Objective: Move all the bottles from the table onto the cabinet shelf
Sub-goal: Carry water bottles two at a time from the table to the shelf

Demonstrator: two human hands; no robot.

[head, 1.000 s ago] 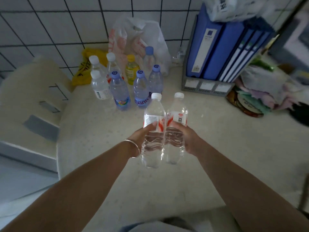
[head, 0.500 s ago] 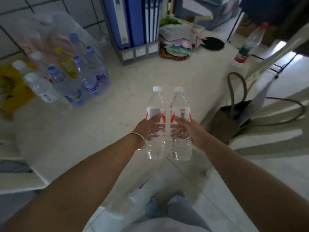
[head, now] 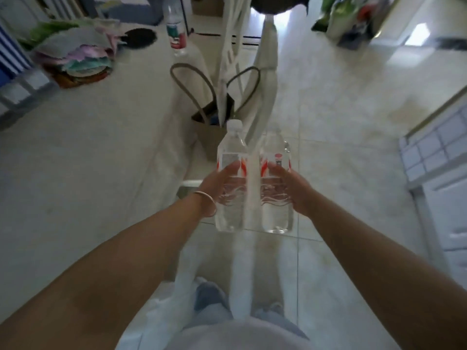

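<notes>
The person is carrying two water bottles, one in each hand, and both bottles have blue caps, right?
Not quite. The caps are white, not blue; the head view shows it. The rest holds: the left hand grips one bottle and the right hand grips the other bottle.

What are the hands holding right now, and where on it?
Each holds a water bottle at mid-body, by the label: left hand the left bottle, right hand the right bottle.

Pale table [head: 83, 157] fills the left, a heap of folded cloths [head: 75, 59] at ten o'clock, a dark round thing [head: 140, 37] and a red-labelled bottle [head: 175, 31] at eleven, tiled floor [head: 341, 117] right, a tan bag [head: 214, 122] on it.
</notes>
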